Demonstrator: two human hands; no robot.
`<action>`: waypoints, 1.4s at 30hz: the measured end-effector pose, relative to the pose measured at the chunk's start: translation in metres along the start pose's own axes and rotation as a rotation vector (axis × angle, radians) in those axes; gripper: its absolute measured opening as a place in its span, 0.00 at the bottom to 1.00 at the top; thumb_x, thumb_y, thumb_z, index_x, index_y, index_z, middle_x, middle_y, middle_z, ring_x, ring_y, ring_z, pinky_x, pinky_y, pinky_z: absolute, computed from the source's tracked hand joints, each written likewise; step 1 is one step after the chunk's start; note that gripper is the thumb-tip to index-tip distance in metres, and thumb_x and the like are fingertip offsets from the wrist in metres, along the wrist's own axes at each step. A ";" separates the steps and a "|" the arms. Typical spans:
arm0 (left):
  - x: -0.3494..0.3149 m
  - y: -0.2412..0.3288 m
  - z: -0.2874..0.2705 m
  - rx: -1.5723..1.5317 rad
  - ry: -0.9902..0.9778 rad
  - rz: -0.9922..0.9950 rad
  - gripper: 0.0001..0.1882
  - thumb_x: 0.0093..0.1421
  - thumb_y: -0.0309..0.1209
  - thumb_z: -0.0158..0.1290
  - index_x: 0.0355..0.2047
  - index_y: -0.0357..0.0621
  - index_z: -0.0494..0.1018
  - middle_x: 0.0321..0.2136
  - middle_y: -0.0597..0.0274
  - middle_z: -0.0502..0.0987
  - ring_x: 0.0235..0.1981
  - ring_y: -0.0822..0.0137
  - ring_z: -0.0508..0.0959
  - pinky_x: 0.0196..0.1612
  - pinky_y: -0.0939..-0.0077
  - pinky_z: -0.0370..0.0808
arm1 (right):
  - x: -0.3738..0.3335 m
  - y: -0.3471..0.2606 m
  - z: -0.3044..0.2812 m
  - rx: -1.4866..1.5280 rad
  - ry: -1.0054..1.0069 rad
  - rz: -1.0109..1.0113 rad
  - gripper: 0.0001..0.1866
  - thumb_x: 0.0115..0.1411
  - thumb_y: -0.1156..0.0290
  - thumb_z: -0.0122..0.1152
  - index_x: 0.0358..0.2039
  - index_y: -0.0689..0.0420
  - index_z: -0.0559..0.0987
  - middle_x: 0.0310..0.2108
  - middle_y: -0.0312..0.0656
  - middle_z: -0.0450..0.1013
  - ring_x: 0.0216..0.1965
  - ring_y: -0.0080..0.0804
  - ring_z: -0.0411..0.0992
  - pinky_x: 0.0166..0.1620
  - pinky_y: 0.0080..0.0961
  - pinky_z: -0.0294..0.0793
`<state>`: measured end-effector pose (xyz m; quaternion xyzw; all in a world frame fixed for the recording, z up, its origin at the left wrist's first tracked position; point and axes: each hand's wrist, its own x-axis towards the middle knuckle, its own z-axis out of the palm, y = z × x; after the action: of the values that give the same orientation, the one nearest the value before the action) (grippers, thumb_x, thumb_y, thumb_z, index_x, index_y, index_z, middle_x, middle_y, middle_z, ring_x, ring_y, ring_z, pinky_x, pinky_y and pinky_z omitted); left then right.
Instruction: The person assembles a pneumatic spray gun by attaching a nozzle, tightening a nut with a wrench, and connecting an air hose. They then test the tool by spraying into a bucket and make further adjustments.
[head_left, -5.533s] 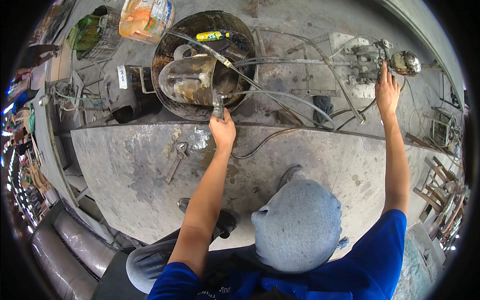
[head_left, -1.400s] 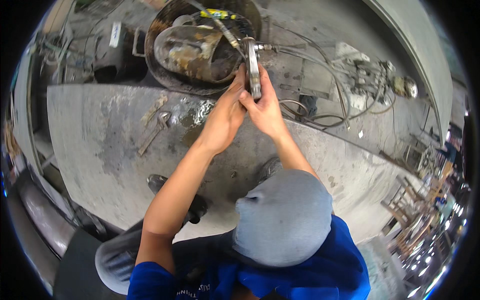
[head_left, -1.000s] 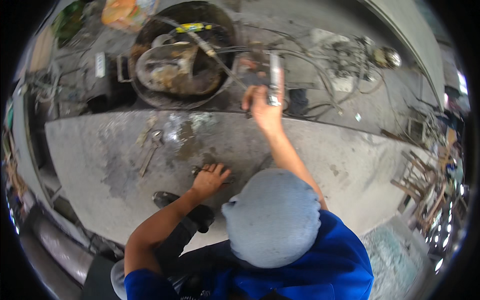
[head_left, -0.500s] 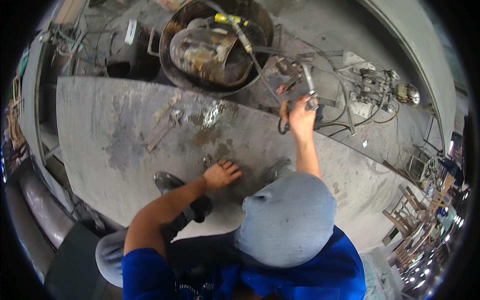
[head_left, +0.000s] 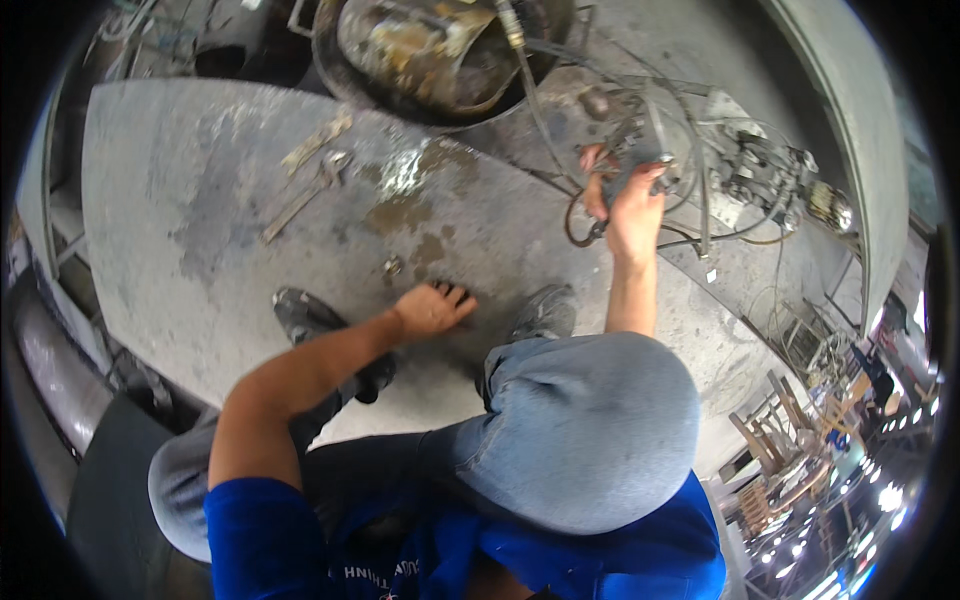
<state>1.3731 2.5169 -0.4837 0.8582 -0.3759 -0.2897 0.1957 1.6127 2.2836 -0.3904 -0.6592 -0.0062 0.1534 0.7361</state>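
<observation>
My right hand (head_left: 632,215) is wrapped round a hand tool (head_left: 655,165) at the far edge of the grey metal plate (head_left: 180,215). The tool has a silver tubular part, blurred, and its exact kind does not show. A looped brown hose (head_left: 575,222) hangs beside this hand. Above the plate, between my boots, hovers my left hand (head_left: 435,306), its fingers bent and slightly apart, with nothing visible in them. Close to it lies a small round metal piece (head_left: 392,265). Farther left are a wrench (head_left: 300,205) and a flat worn strip (head_left: 318,143).
A round dark basin (head_left: 330,75) with a stained rounded metal piece (head_left: 420,45) stands beyond the plate. Hoses run past a motor-like machine (head_left: 755,175) at the right. Wooden stools (head_left: 765,430) stand at the lower right. Wet patches (head_left: 397,212) mark the plate.
My view has shifted, so the plate and basin sit higher in the picture. My right hand still grips the tool, whose silver tube now points farther away. My left hand stays low over the plate.
</observation>
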 end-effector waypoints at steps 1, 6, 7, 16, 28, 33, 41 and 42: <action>0.004 0.008 0.007 0.041 -0.041 -0.008 0.18 0.65 0.36 0.51 0.54 0.47 0.70 0.43 0.56 0.76 0.43 0.55 0.81 0.42 0.62 0.80 | -0.001 -0.001 -0.001 0.107 0.015 0.056 0.37 0.74 0.37 0.36 0.44 0.66 0.71 0.32 0.47 0.75 0.15 0.20 0.60 0.19 0.18 0.57; 0.012 0.007 0.011 -0.027 0.032 0.010 0.15 0.67 0.34 0.50 0.53 0.45 0.72 0.41 0.55 0.78 0.40 0.54 0.83 0.41 0.61 0.80 | -0.001 -0.004 -0.008 0.238 -0.027 0.137 0.42 0.67 0.29 0.39 0.35 0.65 0.71 0.27 0.42 0.71 0.14 0.18 0.59 0.19 0.20 0.59; 0.016 0.002 0.000 -0.123 0.119 -0.021 0.14 0.68 0.33 0.51 0.52 0.44 0.72 0.42 0.54 0.79 0.39 0.54 0.83 0.40 0.60 0.81 | -0.001 -0.005 -0.009 0.240 -0.037 0.131 0.43 0.67 0.28 0.39 0.34 0.65 0.71 0.27 0.42 0.71 0.14 0.18 0.59 0.19 0.20 0.59; 0.081 -0.068 -0.247 -1.316 1.106 -0.245 0.14 0.66 0.27 0.62 0.50 0.34 0.78 0.31 0.62 0.82 0.30 0.73 0.80 0.33 0.77 0.76 | 0.002 -0.022 -0.016 0.336 -0.246 0.184 0.53 0.57 0.18 0.29 0.30 0.66 0.73 0.19 0.37 0.66 0.10 0.15 0.54 0.16 0.18 0.56; 0.086 -0.037 -0.295 -1.285 0.997 -0.214 0.13 0.63 0.26 0.65 0.45 0.31 0.80 0.31 0.58 0.83 0.26 0.75 0.78 0.32 0.81 0.74 | 0.000 -0.028 -0.014 0.384 -0.334 0.158 0.50 0.53 0.15 0.30 0.21 0.59 0.67 0.15 0.31 0.58 0.10 0.14 0.52 0.14 0.17 0.49; 0.089 -0.028 -0.290 -1.206 1.017 -0.243 0.12 0.63 0.26 0.65 0.44 0.31 0.80 0.30 0.59 0.82 0.27 0.75 0.77 0.32 0.82 0.74 | -0.004 -0.028 -0.013 0.341 -0.325 0.171 0.50 0.53 0.15 0.31 0.20 0.59 0.67 0.15 0.32 0.59 0.10 0.15 0.53 0.14 0.17 0.49; 0.095 -0.021 -0.289 -1.294 1.086 -0.221 0.11 0.60 0.24 0.67 0.42 0.32 0.81 0.30 0.63 0.81 0.26 0.77 0.76 0.29 0.84 0.72 | 0.000 -0.032 -0.019 0.388 -0.373 0.145 0.51 0.54 0.16 0.31 0.24 0.62 0.69 0.19 0.38 0.65 0.10 0.15 0.55 0.15 0.17 0.53; 0.096 -0.020 -0.289 -1.284 1.088 -0.235 0.11 0.60 0.24 0.67 0.42 0.32 0.81 0.30 0.63 0.81 0.26 0.77 0.76 0.29 0.83 0.72 | 0.000 -0.033 -0.020 0.370 -0.373 0.136 0.52 0.54 0.16 0.30 0.25 0.63 0.69 0.20 0.39 0.66 0.10 0.15 0.55 0.15 0.17 0.54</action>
<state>1.6224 2.4912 -0.3099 0.6338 0.0996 -0.0124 0.7669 1.6237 2.2618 -0.3611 -0.4727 -0.0694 0.3197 0.8183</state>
